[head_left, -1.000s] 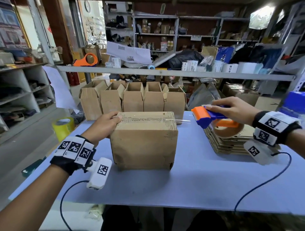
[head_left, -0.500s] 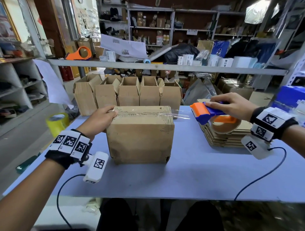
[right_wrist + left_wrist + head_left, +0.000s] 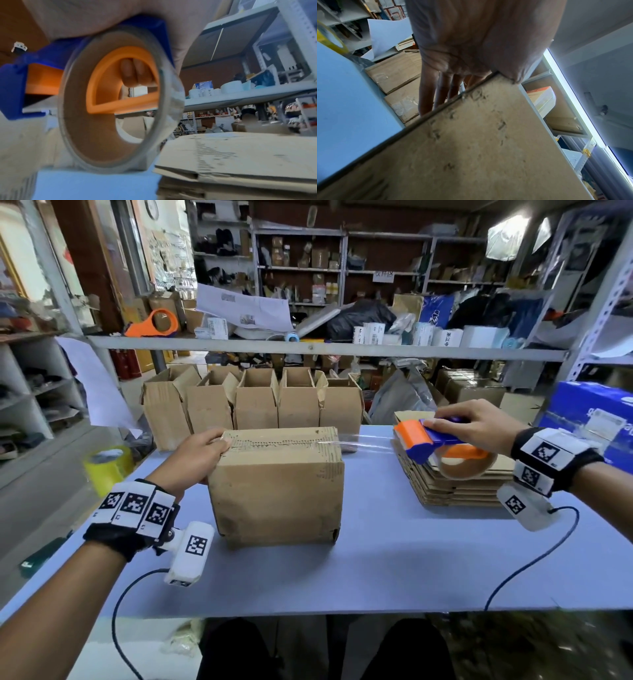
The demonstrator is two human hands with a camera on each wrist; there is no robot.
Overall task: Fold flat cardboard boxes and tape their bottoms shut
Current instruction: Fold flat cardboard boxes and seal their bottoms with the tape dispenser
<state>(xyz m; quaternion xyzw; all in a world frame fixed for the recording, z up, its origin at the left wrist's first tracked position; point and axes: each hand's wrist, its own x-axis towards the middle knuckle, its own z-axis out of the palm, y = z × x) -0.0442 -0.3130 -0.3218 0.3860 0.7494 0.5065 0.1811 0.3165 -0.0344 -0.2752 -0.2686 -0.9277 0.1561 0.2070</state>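
A folded cardboard box (image 3: 277,484) stands bottom-up on the blue table (image 3: 376,559). My left hand (image 3: 198,457) lies over its top left corner, thumb on the taped seam. In the left wrist view its fingers (image 3: 435,97) run straight down the box's (image 3: 471,148) left side. My right hand (image 3: 472,422) grips a blue and orange tape dispenser (image 3: 442,445) just right of the box, above a stack of flat cardboard (image 3: 455,491). A strand of clear tape (image 3: 363,445) stretches from the box top to the dispenser. In the right wrist view, fingers (image 3: 135,73) curl inside the dispenser's handle (image 3: 120,81).
A row of several folded open boxes (image 3: 257,402) lines the table's far edge. A yellow tape roll (image 3: 108,463) sits off the left side. A blue carton (image 3: 596,419) stands at the right. A metal shelf rail (image 3: 308,349) crosses above, with an orange dispenser (image 3: 154,323) on it.
My right hand has drawn the dispenser a little farther right from the box, and the tape strand is longer. My left hand stays on the box's left corner.
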